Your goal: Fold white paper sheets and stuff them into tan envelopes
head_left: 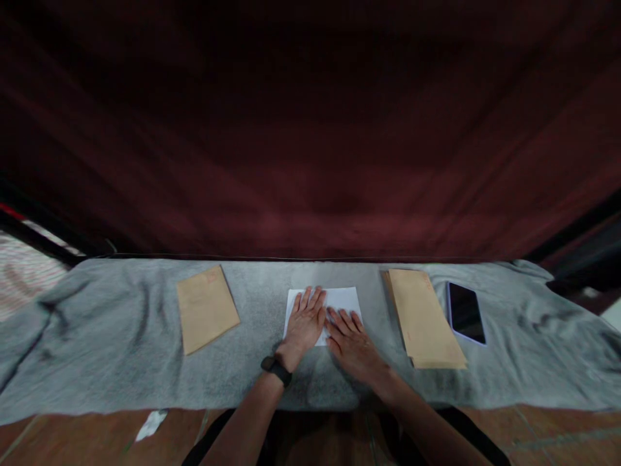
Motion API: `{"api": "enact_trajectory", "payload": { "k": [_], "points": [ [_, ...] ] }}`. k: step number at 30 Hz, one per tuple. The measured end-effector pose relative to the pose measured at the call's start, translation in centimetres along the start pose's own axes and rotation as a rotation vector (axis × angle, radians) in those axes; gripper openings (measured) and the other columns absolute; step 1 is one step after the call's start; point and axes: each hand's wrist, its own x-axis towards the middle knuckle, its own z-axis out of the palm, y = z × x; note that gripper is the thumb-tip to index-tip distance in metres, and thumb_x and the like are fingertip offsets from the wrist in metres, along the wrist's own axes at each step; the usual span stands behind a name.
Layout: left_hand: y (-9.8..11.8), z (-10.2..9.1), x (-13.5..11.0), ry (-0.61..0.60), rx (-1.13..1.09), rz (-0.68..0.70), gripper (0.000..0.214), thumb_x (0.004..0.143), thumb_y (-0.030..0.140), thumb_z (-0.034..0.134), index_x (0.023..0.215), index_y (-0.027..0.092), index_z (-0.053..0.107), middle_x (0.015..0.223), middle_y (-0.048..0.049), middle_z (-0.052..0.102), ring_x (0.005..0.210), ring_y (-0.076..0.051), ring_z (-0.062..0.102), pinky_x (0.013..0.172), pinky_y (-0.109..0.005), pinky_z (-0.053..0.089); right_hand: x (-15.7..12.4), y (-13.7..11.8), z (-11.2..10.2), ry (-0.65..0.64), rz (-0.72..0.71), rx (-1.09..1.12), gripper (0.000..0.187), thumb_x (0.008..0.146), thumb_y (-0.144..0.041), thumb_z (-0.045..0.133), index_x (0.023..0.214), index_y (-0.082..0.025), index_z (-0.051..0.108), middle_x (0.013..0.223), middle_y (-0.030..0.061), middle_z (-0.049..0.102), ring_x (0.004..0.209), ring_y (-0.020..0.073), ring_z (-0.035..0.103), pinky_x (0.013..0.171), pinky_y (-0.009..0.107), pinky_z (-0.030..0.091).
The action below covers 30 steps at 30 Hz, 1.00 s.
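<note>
A white sheet of paper (345, 299) lies on the grey cloth in front of me, possibly folded. My left hand (305, 322) rests flat on its left part, fingers stretched out and a dark watch on the wrist. On the right part lies my right hand (350, 340), palm down with the fingers a little spread. The two hands almost meet at the thumbs and cover much of the paper. To the left is a single brown envelope (207, 309). A stack of brown envelopes (423, 318) sits to the right.
The grey cloth (121, 336) covers a long narrow surface. A phone (466, 312) with a dark screen lies right of the envelope stack. Behind the surface hangs a dark red curtain (310, 162). A white scrap (151, 424) is on the tiled floor (87, 435).
</note>
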Motion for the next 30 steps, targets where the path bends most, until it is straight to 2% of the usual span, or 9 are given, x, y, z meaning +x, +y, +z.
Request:
{"api": "enact_trajectory", "payload": {
  "k": [5,9,12,15,18,21,24,27,30],
  "points": [
    [-0.6,-0.1,-1.0,0.006,0.012,0.068,0.05,0.103,0.029,0.026,0.15,0.02,0.041,0.161,-0.0018,0.035,0.151,-0.022,0.023,0.125,-0.047,0.02,-1.9,-0.3,-1.5,-0.081,-0.118,0.109,0.051,0.104,-0.038,0.042,0.152,-0.023,0.039,0.155,0.005,0.044,0.144,0.0246,0.038,0.122,0.051,0.025],
    [-0.6,-0.1,-1.0,0.025,0.01,0.074,0.05,0.103,0.029,0.028,0.15,0.022,0.041,0.159,-0.0016,0.038,0.151,-0.022,0.024,0.125,-0.048,0.02,-2.9,-0.6,-2.7,-0.142,-0.161,0.209,0.051,0.104,-0.043,0.042,0.15,-0.023,0.042,0.153,0.0055,0.046,0.143,0.0223,0.04,0.123,0.048,0.024],
    [-0.4,-0.1,-1.2,0.024,0.002,0.064,0.049,0.104,0.03,0.027,0.15,0.023,0.042,0.159,-0.0015,0.039,0.151,-0.024,0.024,0.124,-0.052,0.018,-2.8,-0.4,-3.4,-0.168,-0.178,0.288,0.045,0.104,-0.041,0.043,0.145,-0.023,0.05,0.149,0.005,0.053,0.139,0.021,0.045,0.122,0.047,0.026],
    [0.1,-0.1,-2.0,0.026,-0.002,0.112,0.049,0.105,0.032,0.026,0.15,0.025,0.041,0.159,-0.0012,0.038,0.152,-0.024,0.023,0.124,-0.055,0.018,-2.0,0.1,-3.8,-0.127,-0.135,0.392,0.037,0.105,-0.032,0.04,0.132,-0.023,0.063,0.136,0.0044,0.064,0.129,0.0186,0.056,0.116,0.04,0.036],
    [0.7,-0.1,-3.4,0.022,0.006,0.183,0.048,0.105,0.032,0.026,0.151,0.026,0.04,0.16,-0.0004,0.036,0.152,-0.023,0.022,0.124,-0.054,0.019,-0.9,0.9,-3.7,-0.016,0.007,0.435,0.04,0.105,-0.03,0.035,0.128,-0.021,0.066,0.128,0.0062,0.069,0.12,0.0181,0.062,0.107,0.035,0.047],
    [1.2,0.1,-4.7,0.013,0.014,0.233,0.049,0.105,0.034,0.027,0.153,0.025,0.036,0.16,-0.0004,0.036,0.152,-0.021,0.022,0.124,-0.052,0.019,0.0,1.7,-3.1,0.052,0.083,0.338,0.044,0.106,-0.032,0.031,0.138,-0.019,0.059,0.139,0.0088,0.061,0.13,0.0196,0.055,0.111,0.038,0.044],
    [1.4,0.5,-5.3,0.027,0.026,0.244,0.051,0.105,0.034,0.026,0.154,0.021,0.033,0.16,-0.0025,0.036,0.151,-0.02,0.023,0.125,-0.049,0.018,0.4,2.1,-1.8,0.04,0.076,0.184,0.048,0.106,-0.033,0.028,0.145,-0.017,0.051,0.151,0.0102,0.049,0.142,0.0219,0.042,0.118,0.044,0.035],
    [1.1,0.8,-4.9,0.051,0.041,0.19,0.052,0.104,0.03,0.025,0.153,0.016,0.035,0.16,-0.0076,0.036,0.151,-0.019,0.025,0.124,-0.047,0.021,0.7,2.0,-0.6,0.042,0.085,0.061,0.049,0.106,-0.034,0.028,0.149,-0.018,0.045,0.157,0.0098,0.04,0.146,0.0245,0.036,0.12,0.049,0.03],
    [0.5,0.9,-4.0,0.077,0.053,0.099,0.053,0.103,0.028,0.025,0.152,0.011,0.035,0.16,-0.012,0.035,0.151,-0.021,0.025,0.123,-0.047,0.024,1.4,1.6,0.1,0.069,0.094,0.002,0.05,0.106,-0.036,0.028,0.15,-0.018,0.044,0.158,0.0089,0.038,0.147,0.025,0.034,0.121,0.049,0.028]
  ]
}}
